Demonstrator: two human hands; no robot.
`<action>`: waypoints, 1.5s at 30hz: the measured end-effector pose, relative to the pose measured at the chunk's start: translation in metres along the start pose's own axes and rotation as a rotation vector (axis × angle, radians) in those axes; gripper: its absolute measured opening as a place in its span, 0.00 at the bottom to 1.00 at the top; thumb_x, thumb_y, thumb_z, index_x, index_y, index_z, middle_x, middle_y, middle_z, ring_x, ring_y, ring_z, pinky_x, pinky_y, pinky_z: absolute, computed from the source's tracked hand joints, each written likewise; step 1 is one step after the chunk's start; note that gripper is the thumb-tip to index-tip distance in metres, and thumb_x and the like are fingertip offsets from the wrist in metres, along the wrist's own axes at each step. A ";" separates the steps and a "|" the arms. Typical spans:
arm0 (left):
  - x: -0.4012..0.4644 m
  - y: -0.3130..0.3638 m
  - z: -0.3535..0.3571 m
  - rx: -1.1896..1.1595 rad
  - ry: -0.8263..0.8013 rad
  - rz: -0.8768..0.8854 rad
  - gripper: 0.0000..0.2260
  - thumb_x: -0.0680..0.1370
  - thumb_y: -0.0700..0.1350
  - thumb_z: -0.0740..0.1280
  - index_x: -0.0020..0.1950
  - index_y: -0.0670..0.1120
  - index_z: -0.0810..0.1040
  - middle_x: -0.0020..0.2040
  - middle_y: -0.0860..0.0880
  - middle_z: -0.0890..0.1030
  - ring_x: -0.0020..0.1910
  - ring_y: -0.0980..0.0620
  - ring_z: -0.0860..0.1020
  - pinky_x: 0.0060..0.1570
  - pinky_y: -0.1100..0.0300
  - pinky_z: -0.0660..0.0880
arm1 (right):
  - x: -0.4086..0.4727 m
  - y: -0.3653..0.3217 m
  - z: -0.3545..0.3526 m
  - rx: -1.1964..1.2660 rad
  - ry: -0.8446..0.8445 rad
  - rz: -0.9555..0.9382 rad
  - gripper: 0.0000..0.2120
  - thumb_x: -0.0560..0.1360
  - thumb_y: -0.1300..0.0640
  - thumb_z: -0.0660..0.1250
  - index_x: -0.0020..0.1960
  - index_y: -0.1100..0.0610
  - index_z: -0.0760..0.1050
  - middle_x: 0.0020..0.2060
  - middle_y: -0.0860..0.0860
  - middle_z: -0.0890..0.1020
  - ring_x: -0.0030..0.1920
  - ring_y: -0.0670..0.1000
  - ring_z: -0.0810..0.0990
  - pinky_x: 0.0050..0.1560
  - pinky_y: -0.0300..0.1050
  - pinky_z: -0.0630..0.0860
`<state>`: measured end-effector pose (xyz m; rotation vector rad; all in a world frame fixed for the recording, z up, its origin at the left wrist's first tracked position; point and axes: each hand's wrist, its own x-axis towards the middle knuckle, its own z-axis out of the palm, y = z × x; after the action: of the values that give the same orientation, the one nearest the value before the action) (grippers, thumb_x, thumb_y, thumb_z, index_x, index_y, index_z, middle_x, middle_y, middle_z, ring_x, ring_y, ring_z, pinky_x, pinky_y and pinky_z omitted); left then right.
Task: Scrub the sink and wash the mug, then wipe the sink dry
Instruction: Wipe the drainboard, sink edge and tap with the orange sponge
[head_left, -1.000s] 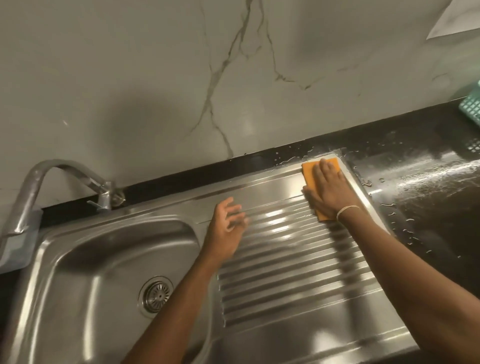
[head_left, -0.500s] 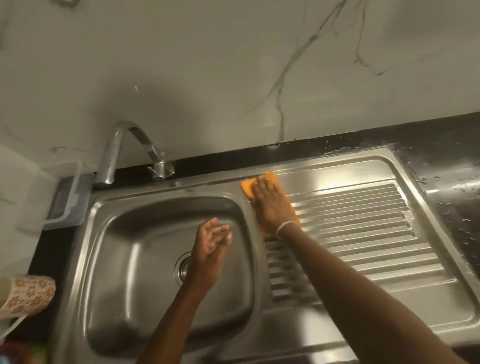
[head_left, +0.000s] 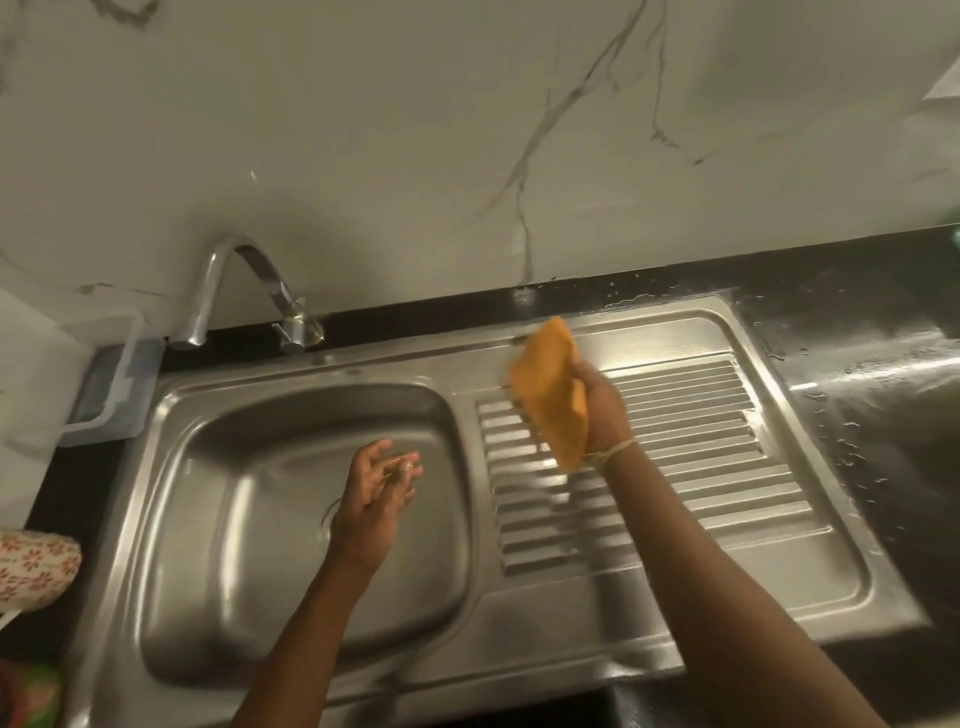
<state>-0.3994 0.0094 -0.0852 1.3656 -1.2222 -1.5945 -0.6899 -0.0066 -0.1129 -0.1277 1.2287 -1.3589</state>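
Observation:
A stainless steel sink (head_left: 291, 629) fills the middle of the view, its basin at the left and a ribbed drainboard (head_left: 727, 499) at the right. My right hand (head_left: 602, 410) grips an orange cloth (head_left: 550, 389) and holds it lifted above the drainboard's left end, the cloth hanging blurred. My left hand (head_left: 376, 493) hovers over the basin with fingers relaxed, holding nothing, and hides most of the drain. A floral mug (head_left: 36, 571) shows at the left edge, outside the sink.
A chrome tap (head_left: 234, 291) stands behind the basin. A clear plastic holder (head_left: 109, 395) hangs at the sink's left end. The black countertop (head_left: 883, 395) at the right is wet with droplets. A marble wall rises behind.
My right hand wiped the cloth leftward along the drainboard's back edge, then lifted it off the steel. My left hand moved from the drainboard to over the basin.

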 end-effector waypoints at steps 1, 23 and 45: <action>-0.001 0.000 0.008 -0.008 -0.014 -0.013 0.15 0.81 0.39 0.61 0.68 0.44 0.67 0.60 0.41 0.79 0.60 0.44 0.79 0.57 0.55 0.77 | -0.005 -0.013 -0.027 0.062 -0.003 0.029 0.39 0.67 0.42 0.77 0.71 0.60 0.71 0.64 0.64 0.78 0.63 0.67 0.77 0.61 0.66 0.75; -0.017 0.004 0.062 0.116 -0.064 -0.017 0.22 0.75 0.51 0.65 0.68 0.46 0.68 0.56 0.45 0.81 0.54 0.49 0.82 0.51 0.58 0.78 | -0.011 -0.071 -0.222 -2.023 0.279 -0.477 0.35 0.81 0.33 0.42 0.82 0.50 0.42 0.81 0.55 0.44 0.80 0.56 0.42 0.78 0.57 0.44; -0.025 -0.002 -0.081 0.073 -0.070 -0.017 0.14 0.80 0.45 0.64 0.65 0.47 0.69 0.57 0.42 0.80 0.51 0.50 0.82 0.51 0.55 0.77 | -0.030 0.143 0.109 -1.277 -0.018 -0.551 0.23 0.83 0.44 0.50 0.73 0.51 0.69 0.68 0.54 0.76 0.67 0.55 0.75 0.69 0.49 0.69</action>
<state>-0.3150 0.0163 -0.0792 1.3794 -1.3254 -1.6362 -0.5112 -0.0006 -0.1475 -1.4400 1.9612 -0.7806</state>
